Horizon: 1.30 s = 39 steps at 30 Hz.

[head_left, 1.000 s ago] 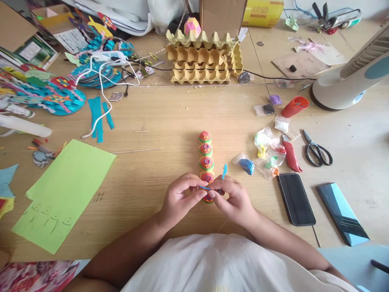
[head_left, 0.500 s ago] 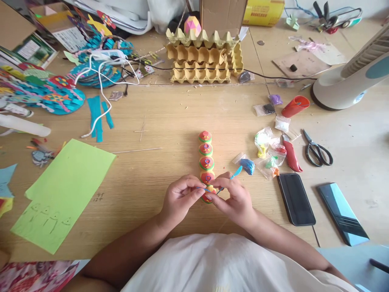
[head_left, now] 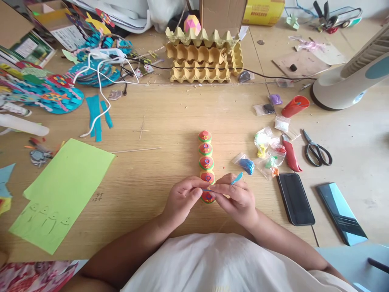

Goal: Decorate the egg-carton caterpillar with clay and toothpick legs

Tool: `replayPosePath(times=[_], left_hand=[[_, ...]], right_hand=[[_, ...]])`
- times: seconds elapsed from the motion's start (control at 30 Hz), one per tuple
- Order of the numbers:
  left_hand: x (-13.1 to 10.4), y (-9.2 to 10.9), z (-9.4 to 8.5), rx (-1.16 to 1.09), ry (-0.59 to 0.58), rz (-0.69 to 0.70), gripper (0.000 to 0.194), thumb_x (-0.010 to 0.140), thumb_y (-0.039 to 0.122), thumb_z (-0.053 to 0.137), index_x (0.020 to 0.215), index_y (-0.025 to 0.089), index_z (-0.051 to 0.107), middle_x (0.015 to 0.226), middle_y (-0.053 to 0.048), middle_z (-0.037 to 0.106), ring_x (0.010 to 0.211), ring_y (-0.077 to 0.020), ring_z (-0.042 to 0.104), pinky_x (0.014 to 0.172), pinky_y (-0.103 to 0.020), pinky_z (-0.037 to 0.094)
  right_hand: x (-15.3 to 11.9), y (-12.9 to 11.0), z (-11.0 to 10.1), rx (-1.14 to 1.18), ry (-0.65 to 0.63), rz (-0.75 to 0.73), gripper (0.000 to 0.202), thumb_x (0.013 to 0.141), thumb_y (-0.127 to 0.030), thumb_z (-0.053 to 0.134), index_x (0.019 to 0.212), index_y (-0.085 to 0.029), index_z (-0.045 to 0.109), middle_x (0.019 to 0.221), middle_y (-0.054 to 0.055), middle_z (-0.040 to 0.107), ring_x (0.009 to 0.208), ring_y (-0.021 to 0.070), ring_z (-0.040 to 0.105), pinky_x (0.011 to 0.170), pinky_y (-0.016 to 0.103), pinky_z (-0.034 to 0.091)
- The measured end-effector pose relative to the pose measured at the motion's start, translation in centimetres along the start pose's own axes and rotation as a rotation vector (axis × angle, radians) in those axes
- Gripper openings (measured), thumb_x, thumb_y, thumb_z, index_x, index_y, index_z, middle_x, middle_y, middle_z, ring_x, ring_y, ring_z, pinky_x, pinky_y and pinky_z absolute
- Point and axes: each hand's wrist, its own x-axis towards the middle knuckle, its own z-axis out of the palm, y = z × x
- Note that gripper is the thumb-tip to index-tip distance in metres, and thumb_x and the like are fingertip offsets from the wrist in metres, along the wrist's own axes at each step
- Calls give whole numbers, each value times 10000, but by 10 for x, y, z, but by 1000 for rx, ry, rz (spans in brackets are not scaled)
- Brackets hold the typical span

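Note:
A row of several yellow egg-carton cups topped with red and green clay (head_left: 206, 163) runs away from me, with small blue rings on the nearer ones. Over its near end, my left hand (head_left: 182, 199) is closed in a pinch on a thin blue clay strand (head_left: 206, 190). My right hand (head_left: 237, 199) is closed around a light-blue modelling tool (head_left: 237, 178), whose flat end sticks up above the fingers. Its fingertips meet the strand's other end, close to the left fingertips. The lower part of the tool is hidden by the right fingers.
To the right lie a bag of blue clay (head_left: 246, 165), other clay bags (head_left: 270, 160), a red-handled knife (head_left: 291, 153), scissors (head_left: 316, 150), and a black phone (head_left: 297, 199). Green paper (head_left: 65, 186) lies left. Egg cartons (head_left: 200, 61) stand at the back.
My right fingers have shifted slightly and closed in on the blue strand. The tool's blade tip has dipped a little. Less of the strand shows between the hands.

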Motion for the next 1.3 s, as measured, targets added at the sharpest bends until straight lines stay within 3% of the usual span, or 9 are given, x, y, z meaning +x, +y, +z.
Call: replayPosePath(times=[0.13, 0.37, 0.57, 0.73, 0.93, 1.07, 1.3], left_hand=[[2, 6, -5, 176, 43, 100, 270, 990, 399, 613, 1106, 214, 772, 995, -87, 711, 902, -192, 645, 795, -315, 526], [6, 18, -1, 354, -45, 321, 269, 869, 254, 787, 1130, 228, 726, 968, -63, 736, 846, -173, 617, 702, -275, 489], [7, 19, -1, 343, -5, 286, 70, 893, 223, 753, 950, 205, 715, 850, -45, 714, 790, -163, 622, 674, -274, 494], [8, 20, -1, 308, 12, 253, 73, 893, 240, 752, 890, 200, 691, 818, -37, 695, 758, -156, 624, 671, -276, 493], [7, 16, -3, 325, 16, 263, 80, 891, 231, 754, 904, 203, 681, 838, -37, 686, 777, -156, 616, 693, -277, 485], [6, 15, -3, 321, 38, 253, 222, 868, 256, 787, 1059, 211, 684, 927, -47, 689, 795, -149, 604, 714, -272, 496], [9, 21, -3, 418, -12, 396, 221, 879, 181, 768, 1085, 256, 738, 900, -34, 724, 814, -161, 654, 724, -285, 535]], right_hand=[[2, -3, -2, 26, 7, 55, 196, 904, -121, 718, 1047, -254, 733, 846, 40, 758, 760, 180, 721, 688, 316, 601], [2, -2, 1, 129, 5, 105, 126, 918, -133, 695, 987, -235, 722, 784, 36, 759, 738, 181, 700, 687, 327, 582], [1, -2, 2, 134, -22, 99, 91, 933, -157, 683, 971, -232, 718, 762, 33, 750, 736, 180, 699, 678, 322, 578], [0, -1, 1, 112, -36, 109, 70, 929, -174, 696, 950, -239, 713, 767, 28, 748, 736, 184, 700, 687, 325, 566], [-2, -1, 0, 116, -61, 137, 57, 959, -232, 667, 934, -237, 717, 785, 43, 750, 746, 194, 707, 712, 342, 572], [-2, -1, 0, 125, -52, 137, 65, 963, -242, 665, 927, -235, 718, 792, 45, 749, 752, 192, 702, 703, 339, 566], [-2, 0, 1, 163, -75, 134, 49, 960, -229, 668, 953, -240, 715, 795, 43, 759, 766, 196, 711, 720, 349, 570]])
